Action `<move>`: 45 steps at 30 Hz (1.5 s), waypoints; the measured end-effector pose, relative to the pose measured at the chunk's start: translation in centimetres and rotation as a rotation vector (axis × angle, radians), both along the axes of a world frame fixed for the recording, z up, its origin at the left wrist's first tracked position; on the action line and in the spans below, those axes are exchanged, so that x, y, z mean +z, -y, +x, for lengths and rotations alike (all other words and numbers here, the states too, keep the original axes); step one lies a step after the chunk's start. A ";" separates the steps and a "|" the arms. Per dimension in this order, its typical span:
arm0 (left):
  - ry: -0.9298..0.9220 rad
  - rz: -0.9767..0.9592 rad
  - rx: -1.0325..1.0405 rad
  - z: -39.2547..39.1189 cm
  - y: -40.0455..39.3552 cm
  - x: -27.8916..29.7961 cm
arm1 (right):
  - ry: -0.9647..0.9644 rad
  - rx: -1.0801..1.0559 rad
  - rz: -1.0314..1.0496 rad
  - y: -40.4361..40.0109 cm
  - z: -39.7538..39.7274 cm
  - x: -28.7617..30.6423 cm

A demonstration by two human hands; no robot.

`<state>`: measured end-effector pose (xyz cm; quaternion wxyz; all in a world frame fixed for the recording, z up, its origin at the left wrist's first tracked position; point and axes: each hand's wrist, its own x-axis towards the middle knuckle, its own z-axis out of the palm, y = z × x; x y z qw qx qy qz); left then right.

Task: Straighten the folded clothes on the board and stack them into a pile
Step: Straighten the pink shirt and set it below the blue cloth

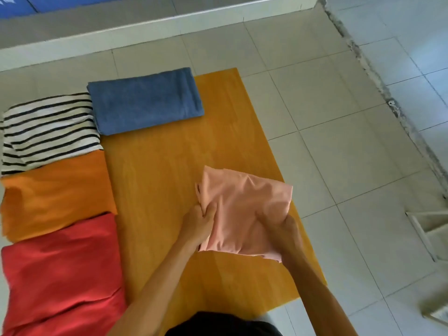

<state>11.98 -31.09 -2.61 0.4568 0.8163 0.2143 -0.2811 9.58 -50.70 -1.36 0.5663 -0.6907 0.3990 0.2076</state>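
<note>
A folded pale pink garment (244,202) lies rumpled on the right side of the yellow wooden board (164,170). My left hand (200,223) grips its left edge, and my right hand (287,232) grips its near right corner. Along the board's left side lie a folded red garment (60,270), a folded orange garment (55,195) and a black-and-white striped garment (48,129). At the board's far end rests a folded blue garment (145,100).
The board lies on a floor of pale tiles (351,154). A low white ledge (145,27) runs along the far side. A white frame-like object (429,229) sits on the floor at the right.
</note>
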 end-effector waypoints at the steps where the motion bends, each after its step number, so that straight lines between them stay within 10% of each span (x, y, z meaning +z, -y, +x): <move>1: -0.020 -0.042 0.059 -0.3 -1.1 0.2 | -0.001 0.061 -0.056 -0.7 0.2 0.0; 12: 0.201 -0.007 0.600 2.6 -14.0 2.3 | 0.317 0.471 0.007 -11.8 12.5 0.0; 22: -0.131 0.276 0.338 10.4 -17.2 0.6 | 0.284 0.591 -0.225 -12.5 18.8 -4.7; 45: -0.032 0.319 0.292 9.4 -18.1 -1.2 | 0.247 0.483 -0.400 -14.1 16.6 -4.5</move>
